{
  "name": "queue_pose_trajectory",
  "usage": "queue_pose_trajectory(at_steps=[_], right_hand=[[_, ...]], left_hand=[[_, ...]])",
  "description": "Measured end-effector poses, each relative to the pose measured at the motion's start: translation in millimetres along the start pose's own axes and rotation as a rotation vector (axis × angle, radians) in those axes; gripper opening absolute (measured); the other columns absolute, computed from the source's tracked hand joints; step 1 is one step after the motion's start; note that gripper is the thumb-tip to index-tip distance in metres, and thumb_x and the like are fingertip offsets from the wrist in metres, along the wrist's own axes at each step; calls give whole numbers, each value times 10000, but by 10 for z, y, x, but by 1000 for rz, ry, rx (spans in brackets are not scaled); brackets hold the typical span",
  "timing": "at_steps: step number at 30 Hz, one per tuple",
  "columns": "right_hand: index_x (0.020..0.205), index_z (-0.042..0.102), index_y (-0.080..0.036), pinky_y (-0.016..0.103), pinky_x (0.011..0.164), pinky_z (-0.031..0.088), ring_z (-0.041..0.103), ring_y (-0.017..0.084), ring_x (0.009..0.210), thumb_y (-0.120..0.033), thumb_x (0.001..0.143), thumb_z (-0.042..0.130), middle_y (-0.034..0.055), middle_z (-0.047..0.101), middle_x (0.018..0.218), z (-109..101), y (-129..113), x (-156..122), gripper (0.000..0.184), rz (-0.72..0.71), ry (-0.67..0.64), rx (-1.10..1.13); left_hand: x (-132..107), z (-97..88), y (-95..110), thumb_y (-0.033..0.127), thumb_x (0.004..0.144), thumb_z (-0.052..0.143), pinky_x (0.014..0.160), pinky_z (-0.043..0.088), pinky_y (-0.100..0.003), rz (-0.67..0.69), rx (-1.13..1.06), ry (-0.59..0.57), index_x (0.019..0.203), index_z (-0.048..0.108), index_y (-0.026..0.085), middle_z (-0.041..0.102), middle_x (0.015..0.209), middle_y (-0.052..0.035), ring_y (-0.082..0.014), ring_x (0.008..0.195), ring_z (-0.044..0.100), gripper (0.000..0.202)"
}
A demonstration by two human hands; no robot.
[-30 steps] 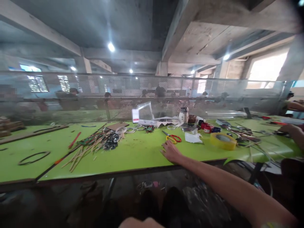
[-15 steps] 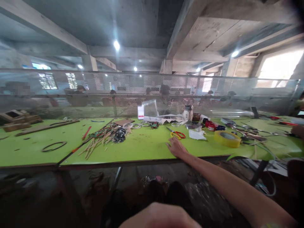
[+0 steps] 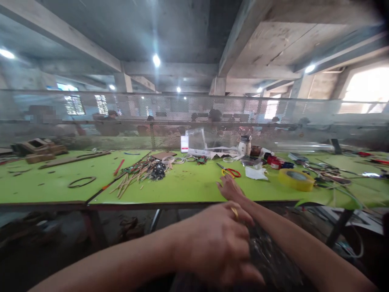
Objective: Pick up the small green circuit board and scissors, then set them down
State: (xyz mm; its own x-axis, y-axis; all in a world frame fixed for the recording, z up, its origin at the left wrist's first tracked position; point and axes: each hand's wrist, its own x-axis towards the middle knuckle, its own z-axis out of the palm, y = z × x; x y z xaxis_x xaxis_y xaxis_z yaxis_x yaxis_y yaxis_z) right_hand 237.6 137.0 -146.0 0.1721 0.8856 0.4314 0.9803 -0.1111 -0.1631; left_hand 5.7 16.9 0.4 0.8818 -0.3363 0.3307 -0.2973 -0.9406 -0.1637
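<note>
My right hand (image 3: 230,188) rests at the front edge of the green table, fingers spread. Just beyond its fingertips lie scissors (image 3: 233,172) with one red and one yellow handle loop. The fingers overlap the yellow loop in view; whether they touch it I cannot tell. My left hand (image 3: 217,241), a gold-coloured ring on one finger, is in the air in front of the table, crossing before my right forearm. It is blurred, with loosely curled fingers and the thumb apart; nothing shows in it, and its palm is hidden.
Thin wooden sticks (image 3: 129,181) and a black plastic bundle (image 3: 158,171) lie left of centre. To the right are a crumpled white sheet (image 3: 256,173), a yellow tape roll (image 3: 296,180) and red jars (image 3: 274,162). A white bottle (image 3: 244,146) stands behind, before a mesh partition (image 3: 170,109).
My left hand has risen from the bottom edge into full view, moving up and to the right. My right hand keeps its place by the scissors. The view has shifted slightly left.
</note>
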Motion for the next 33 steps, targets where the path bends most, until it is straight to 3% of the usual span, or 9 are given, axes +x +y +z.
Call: queue_pose_trajectory(at_steps=[1, 3, 6, 8, 13, 17, 21, 30, 33], right_hand=[[1176, 627, -156, 466, 933, 513, 613, 249, 1104, -315, 956, 610, 97, 621, 1244, -3, 0, -3, 272, 2, 1, -3], [1177, 627, -163, 467, 932, 514, 613, 248, 1103, -315, 955, 611, 94, 618, 1249, -1, 3, 3, 269, 8, 0, -10], [1180, 626, -166, 469, 934, 514, 613, 248, 1105, -315, 956, 609, 93, 617, 1254, 24, 15, 37, 269, 15, -4, -21], [1179, 627, -165, 464, 930, 517, 618, 244, 1095, -313, 958, 608, 94, 621, 1247, 46, 28, 61, 267, 14, -12, -28], [1172, 632, -166, 452, 924, 523, 625, 236, 1078, -313, 963, 601, 96, 628, 1236, 46, 35, 63, 257, 19, -20, -46], [1160, 638, -159, 444, 925, 522, 626, 235, 1077, -309, 960, 606, 103, 630, 1232, -13, 9, 35, 252, 32, -24, -57], [1164, 636, -157, 451, 928, 520, 624, 239, 1083, -310, 959, 608, 102, 630, 1232, -26, 5, 29, 258, 51, -37, -52], [1171, 632, -164, 458, 927, 520, 623, 240, 1087, -310, 961, 604, 94, 629, 1235, 6, 34, 41, 258, 57, -42, -20], [1167, 632, -156, 455, 920, 524, 628, 239, 1077, -310, 958, 609, 95, 634, 1222, -8, 23, 38, 261, 55, -64, -9]], left_hand=[[-28, 62, -178, 342, 955, 486, 978, 465, -295, -97, -11, 36, 558, 581, 221, 663, 629, -24, -151, 707, 639, 426], [-142, 265, -542, 254, 932, 493, 937, 485, -301, -276, -29, 72, 603, 621, 206, 696, 711, -41, -155, 765, 655, 356], [-406, 613, -1093, 325, 933, 498, 945, 481, -304, -645, 10, 9, 826, 723, 205, 737, 1007, -74, -195, 1009, 652, 276], [-601, 800, -1424, 349, 937, 484, 981, 464, -353, -751, 39, -8, 979, 734, 187, 709, 1140, -111, -242, 1095, 625, 301], [-1032, 1137, -1959, 357, 949, 420, 1081, 374, -421, -1058, 109, -52, 1387, 522, 118, 538, 1406, -190, -303, 1296, 496, 509], [-1219, 1335, -2127, 535, 947, 362, 1106, 316, -501, -1223, 99, -169, 1484, 399, 180, 385, 1534, -185, -341, 1413, 350, 645], [-1263, 1416, -2199, 630, 930, 291, 1124, 243, -563, -1265, 79, -265, 1497, 383, 245, 291, 1591, -133, -361, 1451, 266, 692], [-1251, 1394, -2180, 647, 950, 224, 1132, 245, -546, -1266, 96, -365, 1471, 415, 254, 309, 1586, -120, -339, 1445, 282, 680], [-1206, 1331, -2251, 580, 973, 335, 1091, 332, -549, -1220, 99, -398, 1409, 475, 202, 417, 1508, -153, -316, 1361, 414, 594]])
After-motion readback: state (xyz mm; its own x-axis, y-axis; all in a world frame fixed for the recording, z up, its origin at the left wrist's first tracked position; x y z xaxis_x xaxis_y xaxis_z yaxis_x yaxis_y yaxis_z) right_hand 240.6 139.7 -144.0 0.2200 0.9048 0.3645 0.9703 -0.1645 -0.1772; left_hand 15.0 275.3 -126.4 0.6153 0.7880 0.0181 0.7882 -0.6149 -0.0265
